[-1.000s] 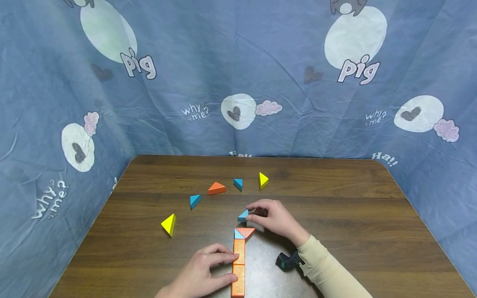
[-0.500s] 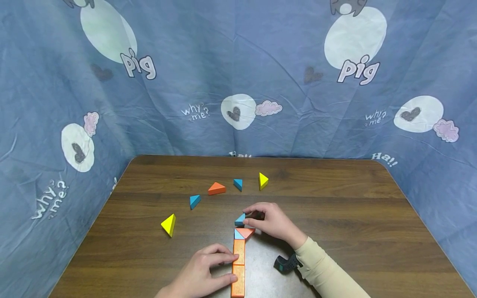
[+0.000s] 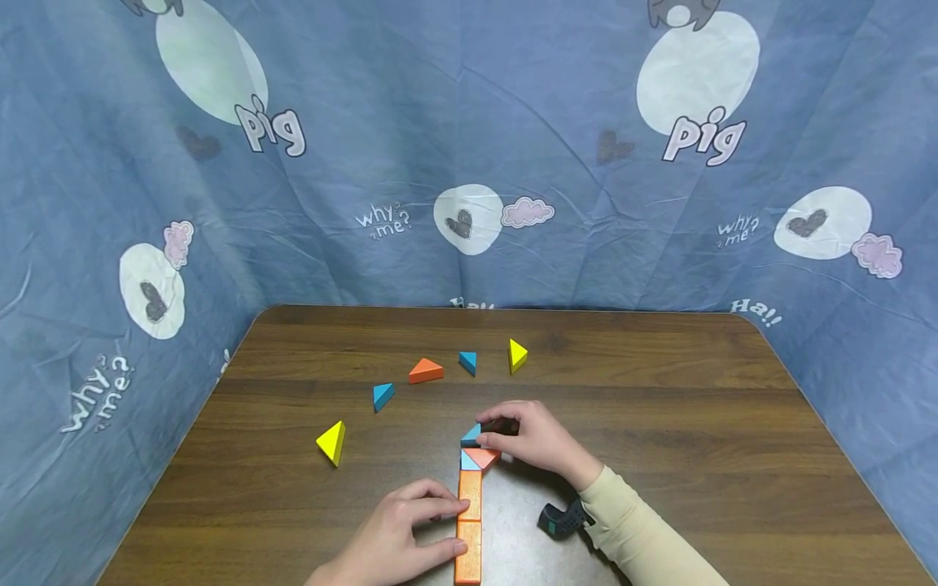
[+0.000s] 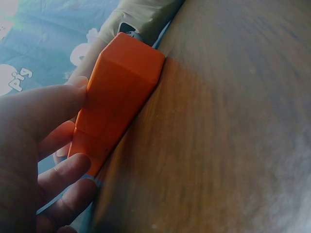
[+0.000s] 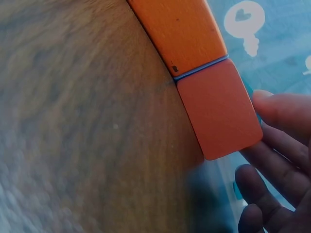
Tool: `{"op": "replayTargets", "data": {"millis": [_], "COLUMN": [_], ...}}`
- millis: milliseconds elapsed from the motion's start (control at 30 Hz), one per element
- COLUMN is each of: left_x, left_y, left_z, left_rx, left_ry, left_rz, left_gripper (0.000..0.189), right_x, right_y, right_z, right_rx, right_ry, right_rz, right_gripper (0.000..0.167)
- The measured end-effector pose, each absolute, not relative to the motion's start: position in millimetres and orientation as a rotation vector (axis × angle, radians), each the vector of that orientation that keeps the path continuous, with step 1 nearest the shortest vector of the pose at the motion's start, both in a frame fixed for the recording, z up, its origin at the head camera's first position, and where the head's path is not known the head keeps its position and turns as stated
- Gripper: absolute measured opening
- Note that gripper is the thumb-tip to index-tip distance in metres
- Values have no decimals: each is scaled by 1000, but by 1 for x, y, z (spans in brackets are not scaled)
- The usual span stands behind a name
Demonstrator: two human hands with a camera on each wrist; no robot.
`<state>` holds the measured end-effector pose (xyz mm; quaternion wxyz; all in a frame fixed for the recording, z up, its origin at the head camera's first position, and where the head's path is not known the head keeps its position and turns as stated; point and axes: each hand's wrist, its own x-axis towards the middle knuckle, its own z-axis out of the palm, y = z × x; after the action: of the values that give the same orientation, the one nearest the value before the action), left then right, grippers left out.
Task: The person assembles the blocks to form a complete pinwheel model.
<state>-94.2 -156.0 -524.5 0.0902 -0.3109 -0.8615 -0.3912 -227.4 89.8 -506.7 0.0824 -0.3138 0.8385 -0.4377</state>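
Note:
Two long orange blocks (image 3: 470,553) lie end to end on the table. My left hand (image 3: 403,525) touches their left side with thumb and fingertips, also seen against the orange side (image 4: 114,92) in the left wrist view. At the row's far end sit a light-blue triangular block (image 3: 466,461) and a salmon-orange triangular block (image 3: 484,457), whose flat face (image 5: 218,111) fills part of the right wrist view. Just beyond them, my right hand (image 3: 531,435) pinches a blue triangular block (image 3: 471,434) between thumb and fingers. In the right wrist view that block is mostly hidden.
Farther back lie loose triangular blocks: yellow (image 3: 332,443) at left, blue (image 3: 383,396), orange (image 3: 426,371), another blue (image 3: 468,362) and another yellow (image 3: 517,356). A dark wrist device (image 3: 563,518) hangs by the right sleeve. A blue printed cloth (image 3: 469,146) stands behind the table (image 3: 659,407).
My right hand has brought the blue triangular block slightly left and nearer, up close to the far end of the row. The left hand has stayed in place.

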Motion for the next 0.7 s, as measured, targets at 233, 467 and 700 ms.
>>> {"op": "replayTargets", "data": {"millis": [233, 467, 700], "left_x": [-94, -94, -94], "left_y": [-156, -156, -155], "left_z": [-525, -524, -522], "left_rx": [-926, -919, -926], "left_ry": [-2556, -2577, -2568], "left_rz": [-1169, -1186, -1184], "left_gripper": [36, 36, 36], "right_x": [-228, -227, -228], "right_y": [90, 90, 90], "right_z": [-507, -507, -509], "right_rx": [-945, -941, -945], "right_ry": [2495, 2487, 2478], "right_rz": [-1292, -1276, -1273], "right_gripper": [30, 31, 31]}}
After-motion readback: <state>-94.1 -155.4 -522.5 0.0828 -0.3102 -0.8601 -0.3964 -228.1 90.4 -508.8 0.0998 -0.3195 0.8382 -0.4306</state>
